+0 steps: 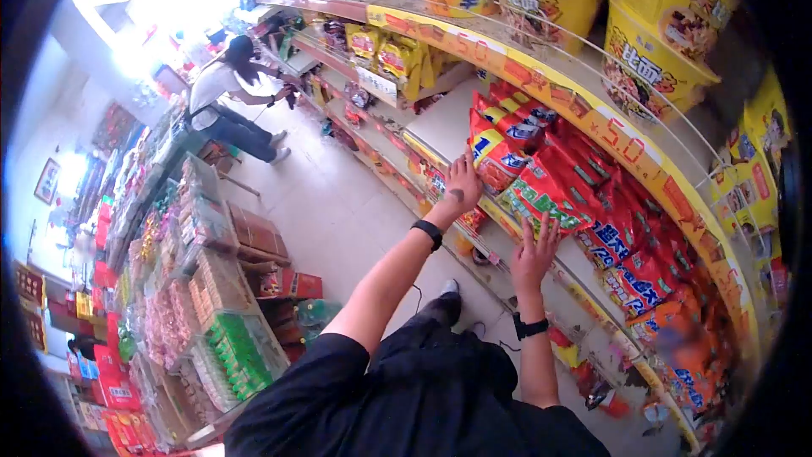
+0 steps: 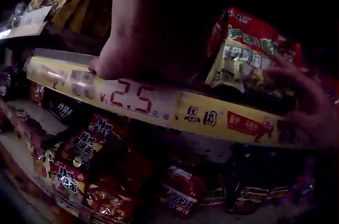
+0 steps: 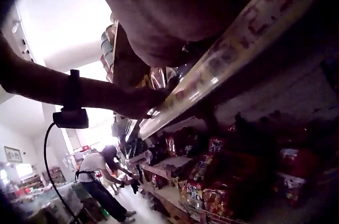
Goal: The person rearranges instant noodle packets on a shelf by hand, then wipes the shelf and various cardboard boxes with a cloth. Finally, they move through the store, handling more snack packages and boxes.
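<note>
Red bags of instant noodles (image 1: 605, 203) lie in a row on a shelf at waist height. My left hand (image 1: 461, 184) is at the front edge of that shelf, its fingers reaching to a red and yellow noodle bag (image 1: 497, 156). In the left wrist view the left hand (image 2: 124, 57) comes down at the yellow price strip (image 2: 137, 97). My right hand (image 1: 534, 258) has its fingers spread at the lower edge of a noodle bag with green lettering (image 1: 541, 195). Dark shadow covers much of the right hand (image 3: 169, 28) in the right wrist view. Neither hand grips a bag.
Yellow noodle tubs (image 1: 647, 68) stand on the shelf above, behind a wire rail. More noodle bags (image 2: 69, 176) fill the shelf below. Across the aisle floor (image 1: 338, 211) is a display of boxed goods (image 1: 228, 288). Another person (image 1: 233, 97) bends toward shelves farther along.
</note>
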A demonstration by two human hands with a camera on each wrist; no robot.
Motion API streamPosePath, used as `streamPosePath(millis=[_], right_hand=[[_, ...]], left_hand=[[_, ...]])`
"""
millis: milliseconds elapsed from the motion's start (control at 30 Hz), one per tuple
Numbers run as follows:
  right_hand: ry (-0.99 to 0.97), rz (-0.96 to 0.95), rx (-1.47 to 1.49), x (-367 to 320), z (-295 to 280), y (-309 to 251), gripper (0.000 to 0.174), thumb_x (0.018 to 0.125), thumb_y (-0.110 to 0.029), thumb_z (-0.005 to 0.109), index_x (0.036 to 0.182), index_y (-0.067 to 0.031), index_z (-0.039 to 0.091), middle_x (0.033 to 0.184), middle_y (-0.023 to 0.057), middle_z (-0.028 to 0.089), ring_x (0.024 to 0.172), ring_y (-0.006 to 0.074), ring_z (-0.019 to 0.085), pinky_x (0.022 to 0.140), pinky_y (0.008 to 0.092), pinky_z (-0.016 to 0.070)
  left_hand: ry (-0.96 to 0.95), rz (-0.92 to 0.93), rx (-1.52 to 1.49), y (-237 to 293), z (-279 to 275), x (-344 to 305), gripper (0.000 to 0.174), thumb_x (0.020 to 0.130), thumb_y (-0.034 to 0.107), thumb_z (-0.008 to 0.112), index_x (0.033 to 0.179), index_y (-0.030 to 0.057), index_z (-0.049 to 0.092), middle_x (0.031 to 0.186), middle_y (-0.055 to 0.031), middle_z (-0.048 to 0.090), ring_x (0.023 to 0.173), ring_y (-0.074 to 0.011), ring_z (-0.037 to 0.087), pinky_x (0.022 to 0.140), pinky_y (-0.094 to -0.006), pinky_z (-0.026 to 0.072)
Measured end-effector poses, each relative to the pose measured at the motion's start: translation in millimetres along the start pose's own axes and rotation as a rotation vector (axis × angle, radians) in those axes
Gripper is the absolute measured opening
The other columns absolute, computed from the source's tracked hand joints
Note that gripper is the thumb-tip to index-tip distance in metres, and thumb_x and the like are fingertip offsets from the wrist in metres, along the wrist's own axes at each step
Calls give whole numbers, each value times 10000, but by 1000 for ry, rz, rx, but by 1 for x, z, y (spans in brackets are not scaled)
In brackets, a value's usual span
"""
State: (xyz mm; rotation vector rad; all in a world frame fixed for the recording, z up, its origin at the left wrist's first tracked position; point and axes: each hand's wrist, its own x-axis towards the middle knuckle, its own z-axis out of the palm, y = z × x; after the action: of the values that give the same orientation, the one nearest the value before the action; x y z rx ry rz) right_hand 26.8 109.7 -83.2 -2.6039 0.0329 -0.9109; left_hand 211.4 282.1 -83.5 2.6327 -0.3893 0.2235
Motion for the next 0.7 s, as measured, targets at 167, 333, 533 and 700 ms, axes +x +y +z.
streamPosePath(millis=[167, 333, 533, 700], right_hand=[[5, 55, -29, -7, -3, -2, 698, 755, 11, 598, 1410, -221, 528, 1600, 134, 282, 1473, 427, 219, 1176, 607, 207], [-58, 130, -54, 4, -22, -25, 601, 729, -23, 670, 1308, -169, 602, 1587, 145, 305, 1460, 414, 256, 1169, 619, 218], [5, 181, -115, 57, -37, -87, 475, 739, -12, 696, 1202, -70, 613, 1493, 136, 420, 1410, 365, 362, 1121, 529, 338], [-138, 163, -206, 134, -8, -124, 748, 725, -103, 782, 1400, -76, 460, 1542, 169, 337, 1424, 357, 341, 1148, 549, 292]], left_hand=[[12, 59, 10, -1, -2, -3, 762, 914, 259, 522, 1524, -49, 185, 1357, -227, 479, 1251, -390, 459, 1085, -532, 323], [82, 205, 28, -9, 6, -11, 763, 925, 292, 516, 1505, -80, 191, 1409, -250, 432, 1296, -403, 422, 1110, -536, 285], [51, 324, -84, -24, -13, -11, 816, 916, 298, 570, 1513, -80, 162, 1467, -274, 373, 1337, -414, 392, 1122, -552, 236], [-57, 404, -505, -52, -56, 22, 968, 816, 150, 724, 1526, -65, 102, 1466, -313, 350, 1354, -452, 369, 1132, -533, 267]])
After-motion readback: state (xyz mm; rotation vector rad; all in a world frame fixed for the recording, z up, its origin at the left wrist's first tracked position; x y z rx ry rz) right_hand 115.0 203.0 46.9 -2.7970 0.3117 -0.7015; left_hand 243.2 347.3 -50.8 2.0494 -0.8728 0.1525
